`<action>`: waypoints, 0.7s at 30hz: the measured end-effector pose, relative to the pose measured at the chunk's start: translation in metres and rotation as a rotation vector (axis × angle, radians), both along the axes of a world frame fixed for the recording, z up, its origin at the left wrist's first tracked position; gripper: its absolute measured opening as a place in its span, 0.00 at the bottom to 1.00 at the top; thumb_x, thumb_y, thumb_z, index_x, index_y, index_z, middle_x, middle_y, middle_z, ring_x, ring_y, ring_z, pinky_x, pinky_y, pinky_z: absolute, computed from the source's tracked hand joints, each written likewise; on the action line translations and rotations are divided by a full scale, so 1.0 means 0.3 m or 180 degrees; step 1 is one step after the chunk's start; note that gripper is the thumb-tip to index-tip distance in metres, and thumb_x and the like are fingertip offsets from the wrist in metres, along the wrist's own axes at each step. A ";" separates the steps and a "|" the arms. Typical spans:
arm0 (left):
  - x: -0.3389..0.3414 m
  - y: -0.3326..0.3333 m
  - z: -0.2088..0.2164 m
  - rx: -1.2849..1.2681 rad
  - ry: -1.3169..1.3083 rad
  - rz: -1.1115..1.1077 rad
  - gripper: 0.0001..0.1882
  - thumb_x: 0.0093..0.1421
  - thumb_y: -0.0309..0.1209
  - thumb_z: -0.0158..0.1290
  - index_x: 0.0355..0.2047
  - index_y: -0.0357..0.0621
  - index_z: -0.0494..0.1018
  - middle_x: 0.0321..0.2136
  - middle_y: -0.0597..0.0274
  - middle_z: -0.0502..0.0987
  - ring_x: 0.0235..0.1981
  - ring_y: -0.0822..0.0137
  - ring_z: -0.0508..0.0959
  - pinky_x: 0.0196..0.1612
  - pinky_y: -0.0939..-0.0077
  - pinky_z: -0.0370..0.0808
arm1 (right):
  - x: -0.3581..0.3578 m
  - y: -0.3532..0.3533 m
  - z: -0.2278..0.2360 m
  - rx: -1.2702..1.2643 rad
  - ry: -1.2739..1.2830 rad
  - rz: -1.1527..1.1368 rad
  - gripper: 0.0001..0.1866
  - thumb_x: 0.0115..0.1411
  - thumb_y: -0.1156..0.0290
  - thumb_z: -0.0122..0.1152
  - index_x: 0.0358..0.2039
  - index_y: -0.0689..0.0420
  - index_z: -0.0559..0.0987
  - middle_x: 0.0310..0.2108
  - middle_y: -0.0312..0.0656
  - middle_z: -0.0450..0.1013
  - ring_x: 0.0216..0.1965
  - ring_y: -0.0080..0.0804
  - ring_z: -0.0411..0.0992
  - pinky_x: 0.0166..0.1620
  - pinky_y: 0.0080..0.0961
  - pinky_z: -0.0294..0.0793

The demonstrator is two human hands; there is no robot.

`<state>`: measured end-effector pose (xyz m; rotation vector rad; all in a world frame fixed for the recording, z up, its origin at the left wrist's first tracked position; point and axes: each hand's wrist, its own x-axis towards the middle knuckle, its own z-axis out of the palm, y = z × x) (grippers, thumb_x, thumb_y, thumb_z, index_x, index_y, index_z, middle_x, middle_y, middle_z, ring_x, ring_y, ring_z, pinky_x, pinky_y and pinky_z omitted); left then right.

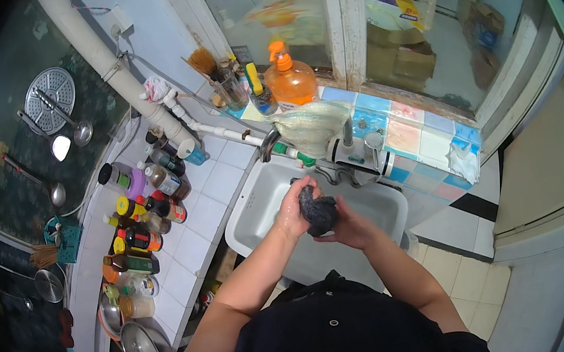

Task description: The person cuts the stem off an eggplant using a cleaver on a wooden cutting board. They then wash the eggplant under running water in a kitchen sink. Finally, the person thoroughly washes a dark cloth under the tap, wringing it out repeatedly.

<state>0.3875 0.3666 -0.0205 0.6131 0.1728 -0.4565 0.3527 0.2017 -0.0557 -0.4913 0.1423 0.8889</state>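
Note:
A bunched dark grey cloth (319, 213) is between my two hands above the white sink (246, 225). It looks wet and twisted; what kind of cloth it is I cannot make out. My left hand (291, 210) is closed round its left side, with the thumb near the top. My right hand (351, 225) holds the lower right of the bundle, some fingers hidden beneath it. Wet spots shine on my left wrist. Just beyond the hands are a curved metal faucet (269, 144) and a pale mesh cloth (314, 125) draped over the pipework.
An orange pump bottle (291, 81) stands on the tiled ledge behind the sink, beside a glass of brushes (231, 93). Several sauce bottles and jars (142, 239) crowd the white tiled counter (216, 176) at left, with a metal bowl (143, 350) nearest me. A window (278, 23) rises behind.

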 end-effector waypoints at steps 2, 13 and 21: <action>0.000 0.013 -0.010 0.0266 0.0044 0.0195 0.14 0.58 0.45 0.46 0.29 0.47 0.67 0.22 0.64 0.70 0.28 0.67 0.70 0.38 0.74 0.67 | 0.032 0.037 -0.013 -0.0855 -0.0115 -0.0312 0.25 0.58 0.54 0.52 0.52 0.53 0.64 0.49 0.38 0.65 0.51 0.32 0.64 0.50 0.40 0.65; -0.046 0.014 0.007 -0.0548 0.0503 -0.1016 0.31 0.55 0.61 0.41 0.34 0.42 0.69 0.32 0.56 0.74 0.34 0.63 0.74 0.38 0.72 0.72 | -0.102 0.143 0.262 -0.3985 -0.5625 -0.1830 0.13 0.38 0.61 0.65 0.22 0.52 0.73 0.27 0.39 0.65 0.31 0.40 0.63 0.34 0.34 0.62; -0.090 -0.097 -0.015 -0.0125 0.0611 0.0473 0.18 0.62 0.45 0.37 0.38 0.44 0.67 0.39 0.58 0.72 0.41 0.63 0.71 0.46 0.67 0.69 | 0.054 0.146 0.166 -0.4586 -0.4787 -0.2534 0.09 0.41 0.64 0.60 0.13 0.51 0.71 0.18 0.39 0.66 0.23 0.42 0.65 0.28 0.36 0.61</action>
